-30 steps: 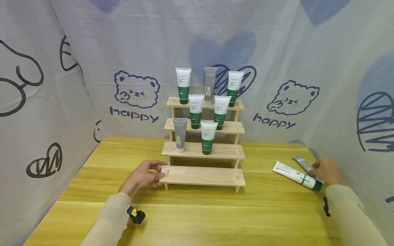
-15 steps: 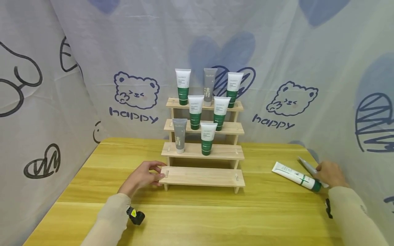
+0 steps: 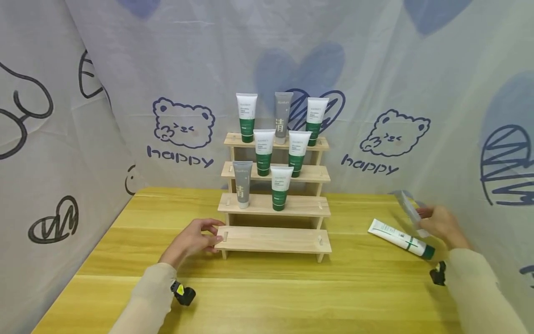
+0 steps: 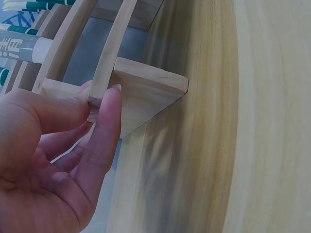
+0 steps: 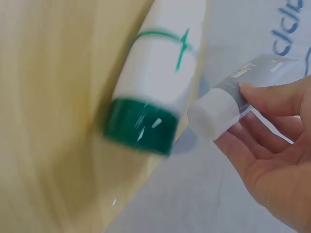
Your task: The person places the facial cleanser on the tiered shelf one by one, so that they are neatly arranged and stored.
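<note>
My left hand (image 3: 193, 241) pinches the left end of the lowest step of a wooden tiered display stand (image 3: 273, 239), thumb above and fingers below, as the left wrist view shows. At the right, my right hand (image 3: 443, 226) holds a grey squeeze tube (image 5: 248, 80) with a white cap, thumb on one side and fingers on the other. The tube is tilted, its cap toward me. Beside it on the table lies a larger white tube (image 3: 400, 239) with a green cap.
Upper steps bear several upright tubes, such as a grey tube (image 3: 242, 183) and a white-green tube (image 3: 281, 188) on the second step up. The wooden table (image 3: 267, 297) meets a patterned curtain (image 3: 459, 93) behind and at the sides.
My right hand has picked up the grey tube from the table and raised it, after first shifting slightly right. My left hand has stayed on the stand.
</note>
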A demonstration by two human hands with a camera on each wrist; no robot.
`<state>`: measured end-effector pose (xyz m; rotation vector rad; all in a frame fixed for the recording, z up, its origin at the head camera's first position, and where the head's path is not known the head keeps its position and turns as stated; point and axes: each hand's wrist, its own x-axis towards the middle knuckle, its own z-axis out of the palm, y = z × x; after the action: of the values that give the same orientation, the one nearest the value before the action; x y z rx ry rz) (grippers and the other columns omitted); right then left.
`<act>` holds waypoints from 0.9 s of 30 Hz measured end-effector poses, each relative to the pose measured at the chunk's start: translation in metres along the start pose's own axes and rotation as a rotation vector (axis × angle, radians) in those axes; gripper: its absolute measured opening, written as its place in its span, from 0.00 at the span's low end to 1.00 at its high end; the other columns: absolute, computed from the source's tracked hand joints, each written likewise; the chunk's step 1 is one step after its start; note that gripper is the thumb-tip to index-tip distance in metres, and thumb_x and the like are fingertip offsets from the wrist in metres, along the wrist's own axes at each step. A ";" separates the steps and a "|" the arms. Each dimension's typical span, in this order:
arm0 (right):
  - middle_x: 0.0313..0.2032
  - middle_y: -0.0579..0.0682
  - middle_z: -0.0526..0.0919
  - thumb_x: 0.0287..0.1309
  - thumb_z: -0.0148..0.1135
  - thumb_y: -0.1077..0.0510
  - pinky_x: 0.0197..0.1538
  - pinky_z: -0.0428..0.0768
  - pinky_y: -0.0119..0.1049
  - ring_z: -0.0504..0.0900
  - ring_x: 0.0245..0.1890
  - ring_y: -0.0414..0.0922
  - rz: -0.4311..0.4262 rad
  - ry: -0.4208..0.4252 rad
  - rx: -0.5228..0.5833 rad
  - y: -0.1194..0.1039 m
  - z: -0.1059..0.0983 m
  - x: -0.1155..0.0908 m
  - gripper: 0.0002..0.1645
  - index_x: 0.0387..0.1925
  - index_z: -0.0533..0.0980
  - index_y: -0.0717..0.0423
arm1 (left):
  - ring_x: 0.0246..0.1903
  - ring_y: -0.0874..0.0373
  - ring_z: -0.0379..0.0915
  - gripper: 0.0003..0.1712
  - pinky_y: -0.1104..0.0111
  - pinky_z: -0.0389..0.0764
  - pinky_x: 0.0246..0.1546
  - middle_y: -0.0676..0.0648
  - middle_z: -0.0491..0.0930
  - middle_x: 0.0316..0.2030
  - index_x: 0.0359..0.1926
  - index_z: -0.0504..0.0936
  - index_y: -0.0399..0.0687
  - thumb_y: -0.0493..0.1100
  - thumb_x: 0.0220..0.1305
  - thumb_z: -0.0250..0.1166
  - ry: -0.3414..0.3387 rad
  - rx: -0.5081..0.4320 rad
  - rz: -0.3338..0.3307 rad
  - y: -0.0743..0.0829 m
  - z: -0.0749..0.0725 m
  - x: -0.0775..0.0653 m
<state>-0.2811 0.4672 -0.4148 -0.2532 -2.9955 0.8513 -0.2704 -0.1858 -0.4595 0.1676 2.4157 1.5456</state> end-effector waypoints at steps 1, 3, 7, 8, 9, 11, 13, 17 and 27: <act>0.58 0.77 0.76 0.57 0.68 0.62 0.47 0.84 0.47 0.78 0.52 0.67 0.003 -0.009 0.030 -0.005 0.001 0.000 0.35 0.63 0.70 0.78 | 0.29 0.54 0.84 0.26 0.59 0.93 0.37 0.37 0.77 0.48 0.66 0.77 0.38 0.31 0.68 0.67 -0.001 0.004 0.002 0.000 0.000 0.000; 0.62 0.78 0.72 0.61 0.66 0.62 0.54 0.83 0.54 0.75 0.57 0.69 -0.003 -0.037 0.098 -0.016 0.002 -0.002 0.36 0.66 0.67 0.78 | 0.29 0.55 0.84 0.26 0.59 0.93 0.38 0.37 0.77 0.49 0.66 0.76 0.37 0.31 0.68 0.67 -0.002 0.012 0.004 0.000 -0.001 -0.001; 0.68 0.78 0.66 0.67 0.62 0.62 0.65 0.77 0.67 0.70 0.64 0.71 -0.023 -0.074 0.202 -0.037 0.007 -0.004 0.37 0.71 0.62 0.74 | 0.28 0.55 0.84 0.26 0.59 0.93 0.38 0.37 0.77 0.48 0.66 0.77 0.38 0.31 0.68 0.66 0.002 0.010 0.000 0.000 -0.001 -0.002; 0.68 0.77 0.65 0.68 0.61 0.62 0.67 0.75 0.68 0.69 0.65 0.72 -0.036 -0.077 0.212 -0.041 0.008 -0.004 0.37 0.72 0.61 0.74 | 0.28 0.55 0.84 0.26 0.59 0.93 0.38 0.37 0.77 0.48 0.66 0.77 0.38 0.31 0.68 0.66 0.002 0.009 -0.002 0.001 -0.001 -0.002; 0.69 0.77 0.65 0.69 0.61 0.63 0.68 0.74 0.69 0.68 0.65 0.72 -0.045 -0.077 0.217 -0.046 0.010 -0.004 0.36 0.72 0.61 0.73 | 0.28 0.55 0.84 0.26 0.59 0.93 0.38 0.37 0.77 0.48 0.66 0.77 0.38 0.31 0.68 0.67 0.003 0.009 -0.002 0.001 -0.001 -0.002; 0.70 0.76 0.65 0.70 0.60 0.63 0.69 0.73 0.69 0.68 0.66 0.72 -0.069 -0.084 0.232 -0.055 0.013 -0.004 0.36 0.73 0.60 0.72 | 0.28 0.55 0.84 0.26 0.59 0.93 0.38 0.37 0.77 0.48 0.66 0.77 0.38 0.31 0.68 0.67 0.005 0.009 -0.004 0.002 -0.001 -0.002; 0.70 0.75 0.64 0.70 0.59 0.64 0.70 0.73 0.69 0.68 0.67 0.72 -0.090 -0.093 0.240 -0.063 0.015 -0.004 0.36 0.74 0.59 0.71 | 0.28 0.55 0.84 0.26 0.59 0.93 0.38 0.37 0.77 0.49 0.66 0.77 0.38 0.31 0.68 0.67 0.003 0.010 -0.002 0.002 -0.001 -0.002; 0.70 0.75 0.65 0.70 0.58 0.67 0.70 0.74 0.67 0.69 0.68 0.72 -0.135 -0.099 0.256 -0.081 0.017 -0.006 0.36 0.74 0.58 0.72 | 0.28 0.55 0.84 0.26 0.60 0.93 0.37 0.36 0.77 0.49 0.66 0.76 0.37 0.31 0.68 0.67 -0.003 0.011 0.004 0.003 -0.001 -0.001; 0.72 0.73 0.64 0.70 0.57 0.69 0.73 0.71 0.64 0.68 0.70 0.71 -0.221 -0.140 0.301 -0.119 0.023 -0.013 0.37 0.76 0.56 0.69 | 0.28 0.55 0.84 0.26 0.59 0.93 0.37 0.37 0.77 0.48 0.66 0.76 0.37 0.30 0.68 0.66 -0.002 -0.001 0.003 0.001 -0.001 -0.001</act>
<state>-0.2872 0.3530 -0.3719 0.1465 -2.8840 1.3180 -0.2696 -0.1866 -0.4578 0.1732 2.4146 1.5469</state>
